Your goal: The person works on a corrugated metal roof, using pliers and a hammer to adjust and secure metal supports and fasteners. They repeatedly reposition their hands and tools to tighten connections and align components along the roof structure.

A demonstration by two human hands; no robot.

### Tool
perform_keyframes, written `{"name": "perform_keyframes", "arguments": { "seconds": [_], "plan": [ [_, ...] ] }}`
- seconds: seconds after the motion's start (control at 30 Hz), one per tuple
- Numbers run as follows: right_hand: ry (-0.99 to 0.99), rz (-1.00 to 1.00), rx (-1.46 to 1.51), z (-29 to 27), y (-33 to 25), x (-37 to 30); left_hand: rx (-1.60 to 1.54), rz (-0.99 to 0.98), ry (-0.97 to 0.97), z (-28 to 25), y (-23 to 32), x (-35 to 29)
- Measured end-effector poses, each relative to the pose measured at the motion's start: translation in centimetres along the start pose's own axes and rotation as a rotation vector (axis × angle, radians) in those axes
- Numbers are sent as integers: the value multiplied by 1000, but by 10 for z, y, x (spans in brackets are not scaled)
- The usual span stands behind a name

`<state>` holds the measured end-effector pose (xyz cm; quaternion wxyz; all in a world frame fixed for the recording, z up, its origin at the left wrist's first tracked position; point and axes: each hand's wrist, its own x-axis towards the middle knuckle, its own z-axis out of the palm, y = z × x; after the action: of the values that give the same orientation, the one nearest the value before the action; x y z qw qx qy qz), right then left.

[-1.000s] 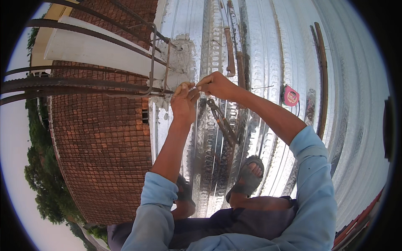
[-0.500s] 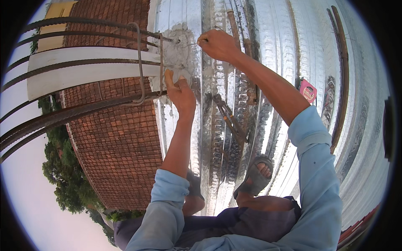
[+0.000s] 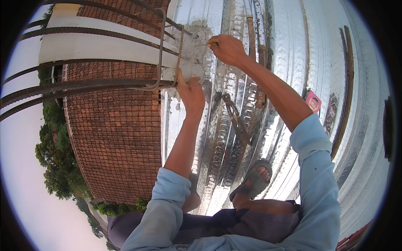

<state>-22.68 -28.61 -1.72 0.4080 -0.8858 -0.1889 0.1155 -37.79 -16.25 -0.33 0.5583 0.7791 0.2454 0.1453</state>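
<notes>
- The inner loop (image 3: 180, 48) stands at the left edge of the concrete (image 3: 197, 52), its long sides running away from the person, across the bars (image 3: 104, 83).
- The left hand (image 3: 192, 95), at the concrete's near edge, is the nearer one: its raised index finger meets the inner loop's near end. Whether it grips cannot be told.
- The right hand (image 3: 228, 49), just right of the concrete, has its fingers closed in a pinch; any wire there is too small to tell.
- Left of the concrete: ribbed, rusty bars, a bent-rod outer loop (image 3: 161, 42), a smooth white panel (image 3: 109, 46) and a rough red tiled roof (image 3: 113, 129).
- Right of the concrete: a shiny, ridged metal sheet (image 3: 289, 50); steel pincers (image 3: 237, 119) lie nearer the person.
</notes>
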Motion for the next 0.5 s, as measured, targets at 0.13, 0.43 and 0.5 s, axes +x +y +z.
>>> {"name": "perform_keyframes", "arguments": {
  "seconds": [0.13, 0.43, 0.5],
  "plan": [
    [-40, -148, -100, 2, -2, 18, -134, -164, 19, 14, 2, 31],
    [-136, -387, -7, 36, -25, 40, 121, -21, 305, 38, -28, 52],
    [-134, -258, -8, 39, -28, 36, 97, -103, 333, 37, -19, 51]
  ]
}}
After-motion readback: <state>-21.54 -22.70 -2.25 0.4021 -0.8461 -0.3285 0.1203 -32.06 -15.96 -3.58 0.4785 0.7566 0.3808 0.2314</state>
